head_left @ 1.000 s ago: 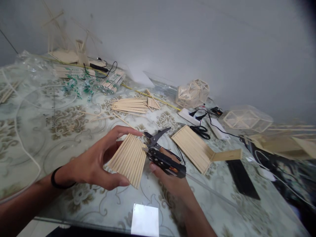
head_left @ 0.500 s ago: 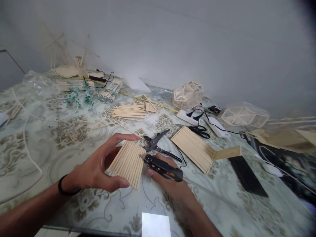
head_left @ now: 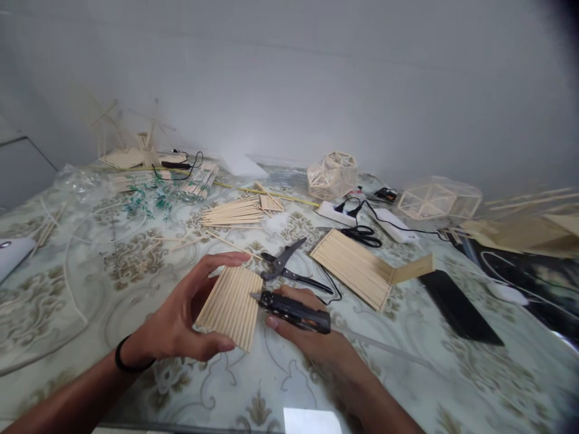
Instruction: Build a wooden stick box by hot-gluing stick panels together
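My left hand [head_left: 190, 319] grips a small panel of wooden sticks [head_left: 228, 307] set side by side, thumb at the near edge and fingers at the far edge. Wrapped round a black hot glue gun [head_left: 296, 312] is my right hand [head_left: 312, 328]. The gun's nozzle points left over the panel's right part; I cannot tell whether it touches. Just beyond the gun lie pruning shears [head_left: 287, 263] with their blades apart. To the right rests a larger stick panel [head_left: 350, 265] with a narrow wooden piece [head_left: 411, 269] standing at its end.
Loose sticks [head_left: 235, 211] lie in a pile behind the hands. Black-handled scissors [head_left: 362, 235] and a white power strip [head_left: 337, 213] with plugs are at the back right, near two stick-frame models [head_left: 332, 175]. A black flat slab [head_left: 459, 307] lies at right. Plastic wrappers [head_left: 145, 202] are at back left.
The view has shifted slightly. The glue gun's nozzle has moved a little left over the stick panel. Both hands keep their holds.
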Available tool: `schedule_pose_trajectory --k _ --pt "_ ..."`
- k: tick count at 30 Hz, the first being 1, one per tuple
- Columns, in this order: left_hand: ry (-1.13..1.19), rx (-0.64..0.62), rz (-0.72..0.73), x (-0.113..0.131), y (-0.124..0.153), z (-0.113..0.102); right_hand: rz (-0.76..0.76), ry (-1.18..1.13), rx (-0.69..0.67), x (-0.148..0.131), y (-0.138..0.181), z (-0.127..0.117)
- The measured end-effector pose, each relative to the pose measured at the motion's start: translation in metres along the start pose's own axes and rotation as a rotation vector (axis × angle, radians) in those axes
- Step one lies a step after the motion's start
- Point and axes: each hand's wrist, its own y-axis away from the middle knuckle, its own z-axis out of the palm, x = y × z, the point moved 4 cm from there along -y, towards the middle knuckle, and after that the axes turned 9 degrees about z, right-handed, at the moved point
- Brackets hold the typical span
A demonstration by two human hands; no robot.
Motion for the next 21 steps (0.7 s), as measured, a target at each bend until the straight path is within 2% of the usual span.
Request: schedule_pose_trajectory --k 12,21 --pt "-0.015 0.061 0.011 -0.0052 0.0007 -0.0005 0.011 -0.033 -0.124 -0.0068 -0.0004 0.0040" --pt "0.019 0.025 -0.025 -0.0031 0.0035 0.0033 0.050 -0.084 -0.038 -0.0014 -0.0049 -0.0021"
